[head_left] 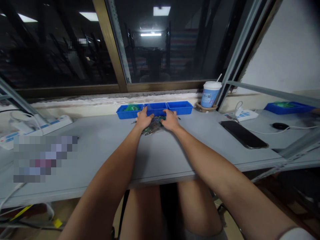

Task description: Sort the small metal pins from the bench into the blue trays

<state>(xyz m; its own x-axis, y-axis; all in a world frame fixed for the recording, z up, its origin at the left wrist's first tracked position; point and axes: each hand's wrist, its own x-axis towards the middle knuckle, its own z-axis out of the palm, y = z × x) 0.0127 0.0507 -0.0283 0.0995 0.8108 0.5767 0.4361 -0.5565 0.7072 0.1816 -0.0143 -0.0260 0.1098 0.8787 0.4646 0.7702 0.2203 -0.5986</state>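
A loose heap of small, thin metallic and green pieces (151, 128) lies on the grey tabletop, too small to name. My left hand (143, 120) rests at its left side, fingers apart, the index reaching toward the bins and the thumb pointing inward. On the opposite side of the heap, my right hand (171, 121) has thumb and fingers apart beside some green pieces. Just beyond my hands stand the blue middle bin (157, 108), the left bin (123, 114) with green contents, and the right bin (180, 108). Both hands partly hide the heap and the middle bin's front.
A lidded cup (210, 95) with a straw stands in a cardboard holder (205, 108) at the back right. A black phone (242, 134), a power strip (243, 115) and another blue tray (268, 107) lie farther right. At left is another power strip (58, 124). A window frame (111, 43) rises behind.
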